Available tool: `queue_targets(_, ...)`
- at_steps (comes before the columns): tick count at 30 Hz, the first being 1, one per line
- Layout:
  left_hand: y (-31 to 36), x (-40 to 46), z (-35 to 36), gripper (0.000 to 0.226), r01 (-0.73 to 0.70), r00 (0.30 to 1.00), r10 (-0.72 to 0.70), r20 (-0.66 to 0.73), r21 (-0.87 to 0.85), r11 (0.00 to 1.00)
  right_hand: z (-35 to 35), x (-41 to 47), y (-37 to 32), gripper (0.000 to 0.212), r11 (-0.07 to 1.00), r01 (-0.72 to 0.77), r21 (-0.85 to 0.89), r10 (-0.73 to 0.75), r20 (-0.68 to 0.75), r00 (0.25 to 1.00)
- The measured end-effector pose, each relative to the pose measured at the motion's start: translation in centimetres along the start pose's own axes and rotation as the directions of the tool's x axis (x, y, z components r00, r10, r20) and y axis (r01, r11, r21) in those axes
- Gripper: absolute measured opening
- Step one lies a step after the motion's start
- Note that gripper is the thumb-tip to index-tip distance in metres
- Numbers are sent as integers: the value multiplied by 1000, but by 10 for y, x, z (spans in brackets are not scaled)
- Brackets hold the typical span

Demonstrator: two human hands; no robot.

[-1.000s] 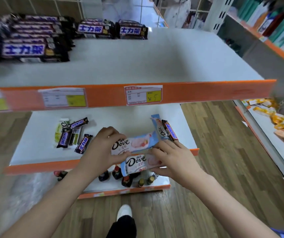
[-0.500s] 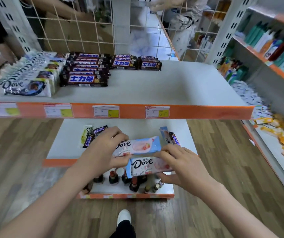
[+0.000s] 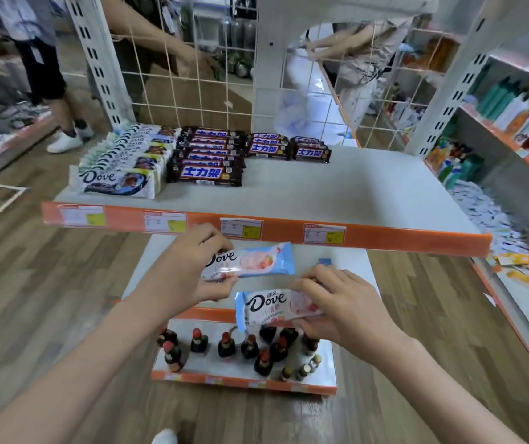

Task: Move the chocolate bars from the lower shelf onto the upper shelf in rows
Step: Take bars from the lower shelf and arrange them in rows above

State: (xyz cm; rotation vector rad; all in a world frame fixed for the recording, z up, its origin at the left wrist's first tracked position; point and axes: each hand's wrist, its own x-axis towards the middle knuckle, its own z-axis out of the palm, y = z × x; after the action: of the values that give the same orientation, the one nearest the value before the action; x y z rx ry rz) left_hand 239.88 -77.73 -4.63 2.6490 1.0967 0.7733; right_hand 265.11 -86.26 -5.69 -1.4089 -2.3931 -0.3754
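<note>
My left hand (image 3: 189, 269) grips a pale blue and pink Dove bar (image 3: 253, 261) by its left end, just below the orange front edge of the upper shelf (image 3: 320, 190). Lower and to the right, my right hand (image 3: 343, 302) holds a second Dove bar (image 3: 269, 307) of the same kind above the lower shelf (image 3: 147, 267). On the upper shelf's left part lie a row of white Dove bars (image 3: 119, 161) and rows of dark Snickers bars (image 3: 207, 155). My hands hide most of the lower shelf.
A bottom shelf (image 3: 244, 378) carries several small dark bottles. Wire mesh (image 3: 192, 75) backs the upper shelf, with other people standing behind it. A side rack (image 3: 512, 116) on the right holds bottles and packets. The upper shelf's right half is bare.
Both hands have lifted their Dove bars from the lower shelf up toward the upper shelf's front edge. My view has tilted up, showing more of the upper shelf and the mesh.
</note>
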Motion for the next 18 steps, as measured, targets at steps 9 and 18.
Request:
queue_targets(9,-54,-12,-51,42,19,999,-18,-37,34,999,-6,62,-38,39,1000,24,3,-23,-88,996)
queue_targets(18,-121,-23,-98,42,46,999,-46,-5,83,995,18,130,-77,38,1000,24,-7,-24,-147,989)
